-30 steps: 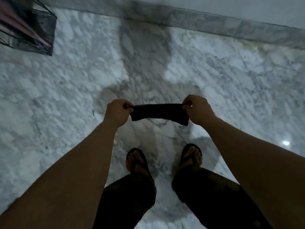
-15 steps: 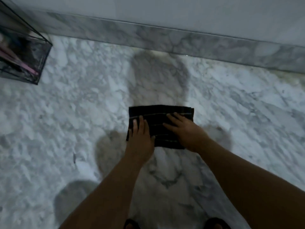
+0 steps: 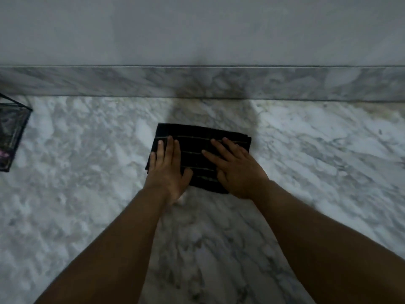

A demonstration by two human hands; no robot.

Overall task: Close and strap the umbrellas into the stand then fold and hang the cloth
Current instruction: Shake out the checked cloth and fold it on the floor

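Marble floor (image 3: 87,216) bears folded cloth (image 3: 203,137); left hand (image 3: 168,170) and right hand (image 3: 238,172) press flat, fingers spread.

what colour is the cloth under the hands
Black cloth with thin pale stripes running across it, seen in the head view.

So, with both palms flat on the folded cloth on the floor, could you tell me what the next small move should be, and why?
Probably pinch one edge and lift it for hanging: the dark cloth already lies folded, with the left hand and right hand resting open on it.
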